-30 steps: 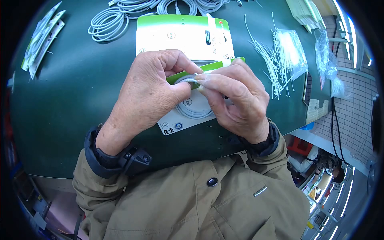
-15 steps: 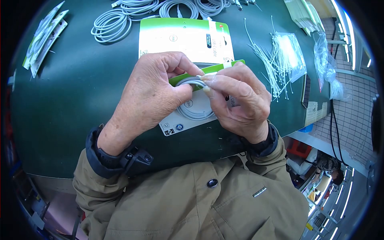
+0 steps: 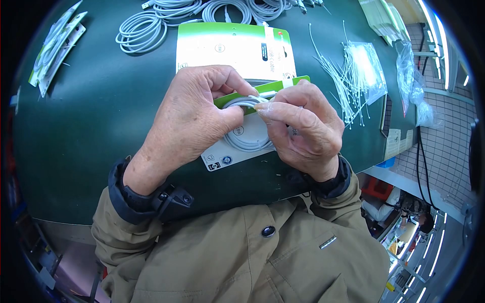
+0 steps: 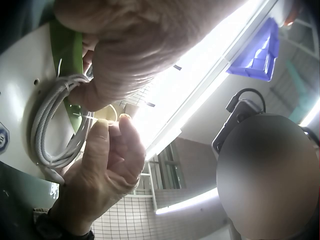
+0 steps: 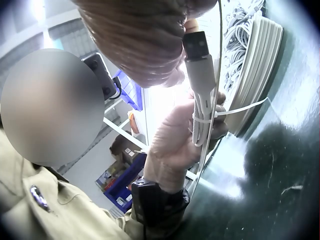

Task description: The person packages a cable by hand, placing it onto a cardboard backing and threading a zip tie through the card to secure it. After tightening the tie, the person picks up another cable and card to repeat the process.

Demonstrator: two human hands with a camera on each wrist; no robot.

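Note:
My left hand grips a green-and-white packaging card with a coiled grey cable, its thumb pressed on the coil. My right hand is at the coil's upper right. Its thumb and forefinger pinch a thin white cable tie that runs from the coil in the left wrist view. In the right wrist view the cable's USB plug lies along the card, and a tie tail sticks out on the card's other side.
Another green-and-white card lies just behind the hands. Coiled cables lie at the back. Loose cable ties and a clear bag are at the right, a card stack beyond them. Packed cards stand at the far left.
The view has shifted slightly. My right fingertips have drawn a little to the right from the left ones, and more of the white plug shows between the hands. The left hand keeps its grip.

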